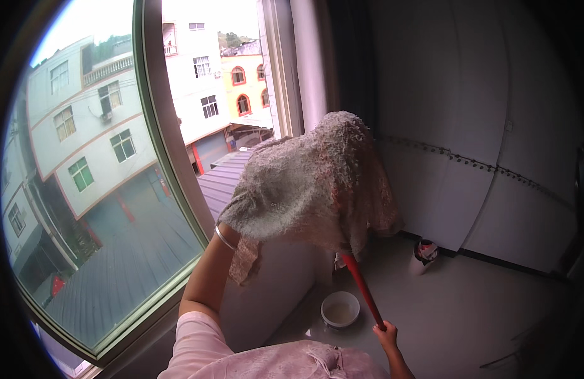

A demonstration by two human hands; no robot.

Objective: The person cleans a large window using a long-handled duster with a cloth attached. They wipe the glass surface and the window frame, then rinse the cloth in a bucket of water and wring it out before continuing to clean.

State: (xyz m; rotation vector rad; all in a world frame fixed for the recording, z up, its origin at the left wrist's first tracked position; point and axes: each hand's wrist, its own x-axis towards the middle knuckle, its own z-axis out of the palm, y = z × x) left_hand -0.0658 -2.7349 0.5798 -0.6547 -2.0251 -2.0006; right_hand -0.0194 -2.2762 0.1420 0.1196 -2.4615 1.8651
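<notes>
A worn, shaggy towel cloth (292,184) is draped over the top end of a red pole (360,284) in front of me. My right hand (386,330) is closed around the lower part of that pole, which slants up to the left. My left forearm (209,270), with a silver bangle (224,238) at the wrist, reaches up to the cloth's left side. The cloth covers my left hand, so its fingers and grip are hidden. What the pole's upper end looks like beneath the cloth is also hidden.
At left is a framed window pane (112,189), with an open gap beside it onto buildings outside. A white bucket (340,310) with cloudy liquid stands on the floor (443,322). Farther back is a small bin (424,256), near a pale wall panel (434,194).
</notes>
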